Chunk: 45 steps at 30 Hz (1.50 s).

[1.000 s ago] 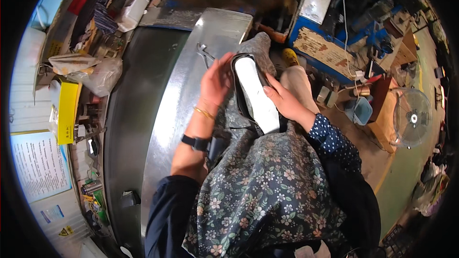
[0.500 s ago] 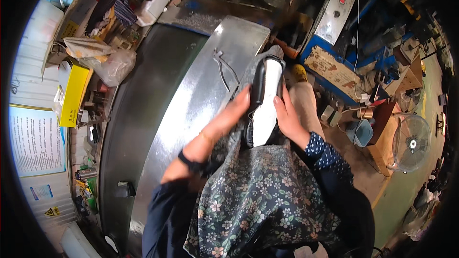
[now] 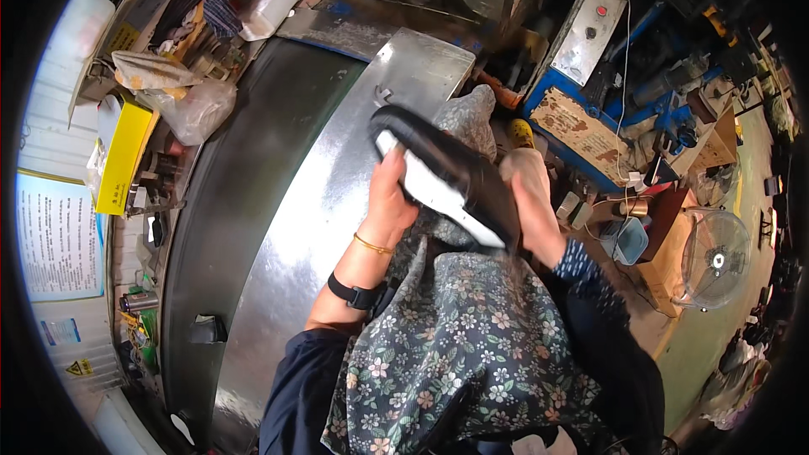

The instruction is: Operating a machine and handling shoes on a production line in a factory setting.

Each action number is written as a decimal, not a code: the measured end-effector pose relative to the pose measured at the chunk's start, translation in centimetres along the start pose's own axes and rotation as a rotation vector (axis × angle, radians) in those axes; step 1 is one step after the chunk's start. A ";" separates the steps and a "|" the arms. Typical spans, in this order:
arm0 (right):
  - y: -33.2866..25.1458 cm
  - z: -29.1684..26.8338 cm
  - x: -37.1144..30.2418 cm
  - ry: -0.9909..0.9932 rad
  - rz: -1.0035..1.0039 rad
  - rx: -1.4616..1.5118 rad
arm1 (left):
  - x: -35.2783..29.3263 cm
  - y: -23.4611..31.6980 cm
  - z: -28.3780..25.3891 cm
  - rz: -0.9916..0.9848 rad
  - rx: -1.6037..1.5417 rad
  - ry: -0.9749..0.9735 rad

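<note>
A black shoe (image 3: 459,160) with a glossy upper and a white underside is held aslant above my lap, smeared by motion. My left hand (image 3: 392,194) grips it along the white underside near its upper left end. Against its lower right end is my right hand (image 3: 533,206), curled around that end with its fingers blurred and partly hidden. Below the shoe, a floral apron (image 3: 472,337) covers my lap. A thin dark looped piece (image 3: 385,95) on the metal bench is mostly hidden behind the shoe.
A shiny metal bench (image 3: 295,236) runs along my left, beside a dark belt (image 3: 227,194). The shelf on the far left holds a yellow box (image 3: 126,160) and a plastic bag (image 3: 202,109). On the right are a blue-framed machine (image 3: 581,122), a bucket (image 3: 625,240) and a fan (image 3: 716,259).
The shoe has turned from nearly upright to a slant, its upper end swinging left, and more of its black upper shows. My left hand moved left, my right hand slightly right.
</note>
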State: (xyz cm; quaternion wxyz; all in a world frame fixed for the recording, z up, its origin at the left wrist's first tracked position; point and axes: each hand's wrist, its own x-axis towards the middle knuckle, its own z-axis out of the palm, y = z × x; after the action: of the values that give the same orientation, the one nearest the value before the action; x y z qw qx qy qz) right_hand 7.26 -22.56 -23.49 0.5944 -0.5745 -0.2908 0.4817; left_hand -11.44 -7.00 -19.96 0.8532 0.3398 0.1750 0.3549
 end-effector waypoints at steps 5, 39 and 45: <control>1.3 -2.7 -1.1 -0.067 0.149 -0.818 | 1.0 -4.8 -0.3 -0.450 -0.064 0.255; 0.8 2.9 7.1 0.117 -0.158 -1.203 | 3.6 -8.6 -1.3 -0.407 0.343 0.588; 1.7 1.0 5.7 0.058 0.098 -0.454 | 4.1 -7.9 0.0 -0.397 0.278 0.457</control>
State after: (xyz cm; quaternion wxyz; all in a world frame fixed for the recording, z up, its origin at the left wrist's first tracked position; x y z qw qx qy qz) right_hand 8.00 -17.22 -26.18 0.4338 -0.7207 -0.3460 0.4155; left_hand -4.84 -8.11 -25.75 0.7897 0.3240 0.4715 0.2214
